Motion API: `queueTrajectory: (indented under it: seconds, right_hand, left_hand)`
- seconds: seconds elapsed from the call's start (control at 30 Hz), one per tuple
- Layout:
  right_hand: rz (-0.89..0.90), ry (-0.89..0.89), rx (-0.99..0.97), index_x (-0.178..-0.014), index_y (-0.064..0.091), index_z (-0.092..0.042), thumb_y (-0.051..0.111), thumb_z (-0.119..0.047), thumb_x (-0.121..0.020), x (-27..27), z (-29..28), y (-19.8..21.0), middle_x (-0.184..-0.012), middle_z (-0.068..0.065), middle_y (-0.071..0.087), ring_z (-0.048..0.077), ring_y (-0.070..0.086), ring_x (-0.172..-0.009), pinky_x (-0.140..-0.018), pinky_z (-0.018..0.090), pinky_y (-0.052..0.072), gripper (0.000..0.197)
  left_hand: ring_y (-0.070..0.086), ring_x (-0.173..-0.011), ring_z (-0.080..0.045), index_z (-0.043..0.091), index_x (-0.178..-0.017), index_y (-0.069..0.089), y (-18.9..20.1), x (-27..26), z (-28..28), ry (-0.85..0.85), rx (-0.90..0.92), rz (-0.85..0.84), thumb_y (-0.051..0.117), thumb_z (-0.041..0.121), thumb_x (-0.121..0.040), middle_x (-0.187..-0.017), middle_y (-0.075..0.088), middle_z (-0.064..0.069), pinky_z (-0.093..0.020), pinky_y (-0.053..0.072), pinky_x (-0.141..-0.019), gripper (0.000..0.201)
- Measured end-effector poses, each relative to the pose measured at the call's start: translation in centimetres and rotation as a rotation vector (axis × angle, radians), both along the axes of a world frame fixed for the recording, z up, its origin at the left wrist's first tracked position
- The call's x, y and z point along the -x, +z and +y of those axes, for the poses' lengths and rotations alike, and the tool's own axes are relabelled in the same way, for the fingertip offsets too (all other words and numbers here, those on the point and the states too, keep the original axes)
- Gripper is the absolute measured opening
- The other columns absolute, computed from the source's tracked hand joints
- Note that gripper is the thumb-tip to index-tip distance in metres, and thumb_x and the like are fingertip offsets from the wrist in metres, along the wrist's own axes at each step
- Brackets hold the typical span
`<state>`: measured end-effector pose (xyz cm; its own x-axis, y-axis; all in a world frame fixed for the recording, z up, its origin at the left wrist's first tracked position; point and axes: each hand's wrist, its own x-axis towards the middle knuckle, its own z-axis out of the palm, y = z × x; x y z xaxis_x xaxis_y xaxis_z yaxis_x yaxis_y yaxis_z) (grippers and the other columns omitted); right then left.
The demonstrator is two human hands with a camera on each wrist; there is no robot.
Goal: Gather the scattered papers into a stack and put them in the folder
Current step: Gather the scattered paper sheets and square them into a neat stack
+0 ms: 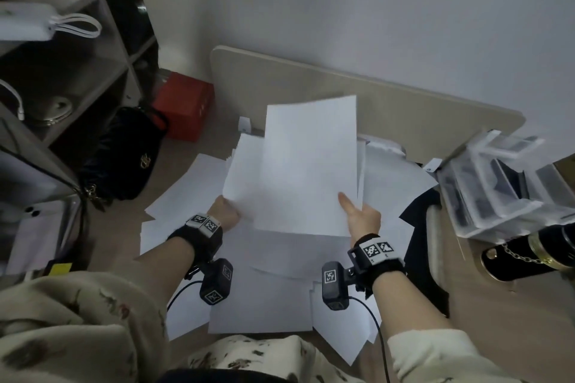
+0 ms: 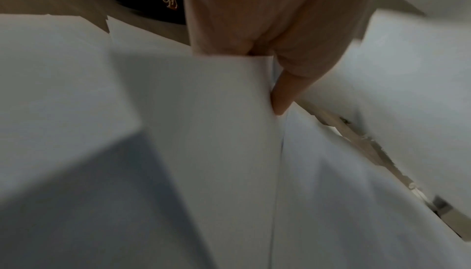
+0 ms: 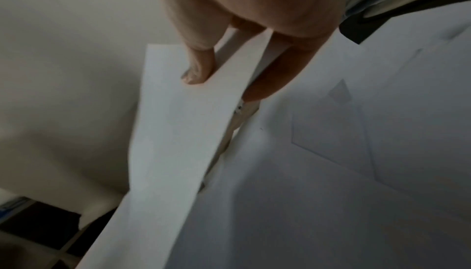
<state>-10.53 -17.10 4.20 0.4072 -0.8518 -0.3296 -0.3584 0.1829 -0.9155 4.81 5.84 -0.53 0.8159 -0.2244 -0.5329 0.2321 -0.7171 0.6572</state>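
Observation:
I hold a sheaf of white papers (image 1: 298, 171) lifted above the floor. My left hand (image 1: 227, 211) grips its lower left corner, and my right hand (image 1: 357, 211) pinches its lower right edge with the thumb on top. In the right wrist view the thumb (image 3: 198, 67) presses the sheet (image 3: 178, 132) against the fingers underneath. The left wrist view shows a finger (image 2: 282, 96) tucked between sheets (image 2: 203, 132). More loose papers (image 1: 264, 298) lie scattered on the floor below. A dark flat piece, possibly the folder (image 1: 423, 227), lies partly under papers on the right.
A black handbag (image 1: 124, 158) and a red box (image 1: 183, 106) stand at the left beside a shelf unit (image 1: 77, 71). A wooden board (image 1: 373, 93) leans on the wall behind. Clear plastic boxes (image 1: 497, 180) and a black chained item (image 1: 529, 252) sit at the right.

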Motion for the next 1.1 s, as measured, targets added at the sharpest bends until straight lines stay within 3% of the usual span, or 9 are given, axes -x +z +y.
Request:
queueTrajectory:
  seconds: [0.17, 0.3, 0.43, 0.5, 0.7, 0.77, 0.87, 1.0, 1.1]
  right_hand:
    - [0.314, 0.104, -0.037, -0.069, 0.049, -0.002, 0.048, -0.046, -0.094, 0.8, -0.4, -1.6, -0.072, 0.011, 0.05, 0.026, 0.049, -0.072, -0.067, 0.032, 0.04, 0.051]
    - [0.384, 0.134, -0.175, -0.105, 0.05, -0.002, 0.035, -0.039, -0.099, 0.7, -0.4, -1.9, -0.084, 0.009, 0.051, 0.028, 0.053, -0.074, -0.07, 0.042, 0.055, 0.041]
    - [0.515, 0.266, -0.262, -0.105, 0.048, 0.003, 0.047, -0.016, -0.092, 1.0, -0.3, -2.0, -0.079, 0.012, 0.05, 0.028, 0.054, -0.063, -0.051, 0.031, 0.054, 0.022]
    - [0.567, 0.319, -0.222, -0.108, 0.051, 0.006, 0.061, -0.015, -0.082, 1.1, -0.4, -2.5, -0.082, 0.014, 0.056, 0.032, 0.061, -0.072, -0.061, 0.034, 0.058, 0.034]
    - [0.649, 0.432, -0.087, -0.081, 0.05, -0.002, 0.067, -0.007, -0.082, 1.5, -1.0, -3.5, -0.07, 0.012, 0.055, 0.026, 0.059, -0.065, -0.069, 0.036, 0.054, 0.017]
    - [0.684, 0.493, -0.098, -0.081, 0.057, -0.003, 0.057, -0.014, -0.092, 1.6, -0.9, -3.3, -0.087, 0.018, 0.064, 0.029, 0.063, -0.087, -0.08, 0.036, 0.054, 0.015]
    - [0.885, 0.705, 0.053, -0.065, 0.049, -0.006, 0.033, -0.022, -0.102, 2.2, -0.3, -2.2, -0.121, 0.019, 0.062, 0.028, 0.056, -0.115, -0.063, 0.024, 0.036, 0.044]
    - [0.861, 0.54, 0.0, -0.123, 0.055, 0.004, 0.056, -0.012, -0.09, 2.6, -1.8, -4.4, -0.127, 0.019, 0.059, 0.029, 0.059, -0.115, -0.067, 0.024, 0.046, 0.036]
    - [0.869, 0.454, 0.035, -0.114, 0.056, 0.0, 0.064, -0.01, -0.08, 3.2, -2.1, -4.7, -0.113, 0.016, 0.066, 0.029, 0.069, -0.092, -0.067, 0.032, 0.055, 0.036]
  left_hand:
    - [0.056, -0.11, -0.035, -0.006, -0.12, 0.053, -0.4, -0.2, 0.0, -0.013, 0.045, -0.011, 0.052, 0.007, -0.091, -0.116, 0.059, -0.021, -0.037, 0.044, -0.089, 0.031]
    - [0.052, -0.112, -0.033, -0.004, -0.12, 0.05, -0.2, -0.1, -0.3, 0.026, 0.071, 0.025, 0.042, 0.012, -0.098, -0.112, 0.054, -0.018, -0.034, 0.039, -0.088, 0.028]
    - [0.044, -0.127, -0.036, -0.005, -0.139, 0.035, -0.2, -0.1, -0.2, 0.099, 0.134, 0.089, 0.035, 0.03, -0.102, -0.14, 0.044, -0.02, -0.041, 0.034, -0.108, 0.051]
    - [0.047, -0.125, -0.035, -0.002, -0.139, 0.037, -0.3, -0.1, 0.0, 0.093, 0.148, 0.106, 0.05, 0.036, -0.096, -0.138, 0.047, -0.018, -0.044, 0.037, -0.107, 0.058]
    - [0.052, -0.118, -0.034, 0.001, -0.134, 0.039, -0.9, 0.0, 0.3, 0.024, 0.034, 0.049, 0.07, 0.01, -0.081, -0.13, 0.052, -0.018, -0.038, 0.043, -0.1, 0.062]
    - [0.051, -0.118, -0.034, 0.002, -0.133, 0.041, -0.9, 0.0, 0.2, 0.026, 0.026, 0.027, 0.064, 0.012, -0.085, -0.13, 0.053, -0.018, -0.037, 0.042, -0.099, 0.054]
    - [0.05, -0.121, -0.033, 0.003, -0.135, 0.042, -0.9, -0.1, 0.3, 0.031, -0.014, -0.001, 0.055, 0.02, -0.092, -0.134, 0.051, -0.016, -0.035, 0.04, -0.101, 0.048]
    - [0.038, -0.133, -0.035, 0.003, -0.143, 0.035, -0.9, -0.4, 0.5, 0.029, -0.074, -0.002, 0.044, 0.03, -0.098, -0.148, 0.038, -0.017, -0.041, 0.031, -0.111, 0.054]
    - [0.032, -0.138, -0.034, 0.0, -0.145, 0.031, -1.1, -0.5, 0.3, 0.022, -0.099, -0.028, 0.039, 0.031, -0.101, -0.151, 0.032, -0.018, -0.038, 0.026, -0.114, 0.054]
